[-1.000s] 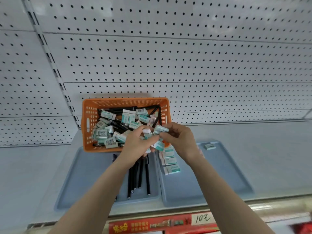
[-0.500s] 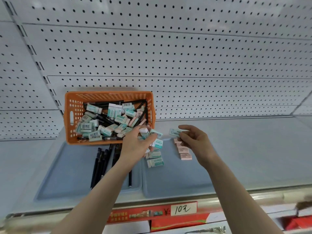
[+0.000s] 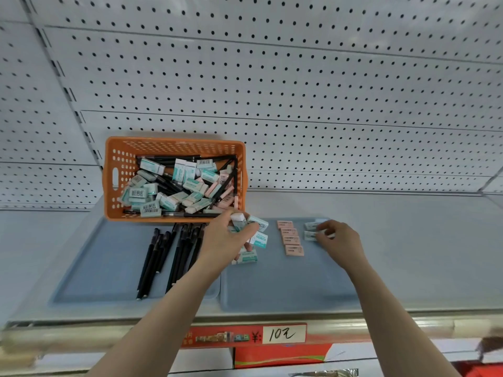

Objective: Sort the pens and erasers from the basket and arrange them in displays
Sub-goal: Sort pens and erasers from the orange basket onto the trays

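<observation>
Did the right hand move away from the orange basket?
Yes. The right hand went rightward from the corner of the orange basket, past the pink erasers, to the grey-green erasers.

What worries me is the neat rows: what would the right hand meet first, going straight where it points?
The right hand points leftward: first the green erasers at its fingertips, then likely the pink erasers.

the left forearm (image 3: pixel 163 308) and the right forearm (image 3: pixel 394 308) are bare along all their visible length; the left hand (image 3: pixel 226 240) and the right hand (image 3: pixel 340 240) are bare too.
</observation>
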Tool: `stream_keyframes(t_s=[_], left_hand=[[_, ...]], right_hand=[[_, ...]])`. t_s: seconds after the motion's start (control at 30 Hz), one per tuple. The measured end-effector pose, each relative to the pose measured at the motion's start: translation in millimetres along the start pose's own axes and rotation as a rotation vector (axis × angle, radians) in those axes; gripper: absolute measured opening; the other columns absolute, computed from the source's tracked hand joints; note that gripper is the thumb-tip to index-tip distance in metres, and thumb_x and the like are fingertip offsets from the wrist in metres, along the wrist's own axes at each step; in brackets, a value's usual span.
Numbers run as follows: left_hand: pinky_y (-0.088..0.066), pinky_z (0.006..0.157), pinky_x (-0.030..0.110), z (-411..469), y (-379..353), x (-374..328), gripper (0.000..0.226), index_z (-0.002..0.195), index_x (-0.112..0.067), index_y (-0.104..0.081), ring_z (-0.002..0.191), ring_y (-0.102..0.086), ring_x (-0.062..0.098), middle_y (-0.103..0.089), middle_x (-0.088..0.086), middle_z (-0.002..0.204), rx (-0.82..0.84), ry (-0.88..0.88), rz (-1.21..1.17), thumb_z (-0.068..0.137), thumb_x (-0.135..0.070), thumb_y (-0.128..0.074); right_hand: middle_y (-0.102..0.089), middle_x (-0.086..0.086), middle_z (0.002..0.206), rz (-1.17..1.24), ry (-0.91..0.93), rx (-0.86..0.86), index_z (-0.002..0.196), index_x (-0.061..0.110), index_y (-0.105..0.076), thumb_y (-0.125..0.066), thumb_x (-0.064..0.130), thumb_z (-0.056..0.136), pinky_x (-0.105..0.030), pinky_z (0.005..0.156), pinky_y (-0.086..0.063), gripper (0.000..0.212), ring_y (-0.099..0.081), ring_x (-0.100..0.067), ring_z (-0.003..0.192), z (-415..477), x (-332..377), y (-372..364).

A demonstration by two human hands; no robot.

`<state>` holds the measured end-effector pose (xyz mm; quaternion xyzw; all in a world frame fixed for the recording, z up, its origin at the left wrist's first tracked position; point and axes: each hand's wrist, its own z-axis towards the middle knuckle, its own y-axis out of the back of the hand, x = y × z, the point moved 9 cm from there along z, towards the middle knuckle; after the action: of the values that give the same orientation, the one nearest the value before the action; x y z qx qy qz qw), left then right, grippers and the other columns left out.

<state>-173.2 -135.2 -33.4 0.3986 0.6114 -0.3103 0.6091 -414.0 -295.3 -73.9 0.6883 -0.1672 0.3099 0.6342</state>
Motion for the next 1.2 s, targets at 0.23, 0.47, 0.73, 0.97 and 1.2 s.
stream_keyframes(t_s=[0.23, 0.47, 0.73, 0.97, 1.2], left_hand=[[-0.043, 0.043, 0.024, -3.9, -2.0, 4.4, 0.014, 0.097, -0.017, -0.064, 0.054, -0.065, 0.01, -0.071, -0.002, 0.079, 0.006, 0.03, 0.055, 0.085, -0.022, -0.071], [-0.044, 0.046, 0.026, -6.2, 0.7, 7.8, 0.014, 0.096, -0.02, -0.064, 0.056, -0.065, 0.01, -0.071, -0.001, 0.08, 0.004, 0.053, 0.069, 0.084, -0.023, -0.071], [-0.044, 0.045, 0.025, -7.6, 0.6, 6.4, 0.014, 0.096, -0.018, -0.064, 0.057, -0.065, 0.011, -0.071, 0.002, 0.082, 0.016, 0.056, 0.06, 0.085, -0.022, -0.071], [-0.043, 0.046, 0.025, -6.2, -1.8, 10.1, 0.015, 0.097, -0.018, -0.064, 0.059, -0.066, 0.013, -0.072, 0.001, 0.079, 0.034, 0.075, 0.012, 0.085, -0.024, -0.071], [-0.04, 0.043, 0.022, -6.5, -13.5, 13.4, 0.018, 0.099, -0.012, -0.063, 0.059, -0.065, 0.016, -0.073, 0.008, 0.084, 0.063, 0.095, -0.053, 0.086, -0.022, -0.071]], right_hand=[[-0.056, 0.001, 0.101, -0.159, 0.12, -0.014, 0.096, 0.023, -0.065, -0.073, 0.031, 0.082, -0.028, 0.074, -0.045, 0.018, -0.061, -0.018, 0.083, 0.4, 9.6, -7.7], [-0.057, -0.004, 0.115, -0.278, 0.11, -0.01, 0.111, 0.019, -0.065, -0.063, 0.013, 0.087, -0.027, 0.076, -0.041, 0.024, -0.059, -0.024, 0.094, 10.0, 7.4, -6.4], [-0.059, -0.005, 0.119, -0.227, 0.146, 0.059, 0.121, 0.018, -0.061, -0.07, 0.027, 0.085, -0.026, 0.078, -0.039, 0.038, -0.058, -0.023, 0.102, 15.8, 14.9, -13.4], [-0.061, -0.004, 0.119, -0.177, 0.2, -0.054, 0.12, 0.019, -0.063, -0.067, 0.022, 0.088, -0.025, 0.081, -0.038, 0.033, -0.056, -0.021, 0.106, 6.8, 36.8, 4.9], [-0.074, -0.002, 0.1, 0.554, 0.293, 0.477, 0.106, 0.018, -0.071, -0.065, 0.017, 0.092, -0.022, 0.076, -0.054, 0.015, -0.067, -0.01, 0.089, -44.9, 119.8, -24.5]])
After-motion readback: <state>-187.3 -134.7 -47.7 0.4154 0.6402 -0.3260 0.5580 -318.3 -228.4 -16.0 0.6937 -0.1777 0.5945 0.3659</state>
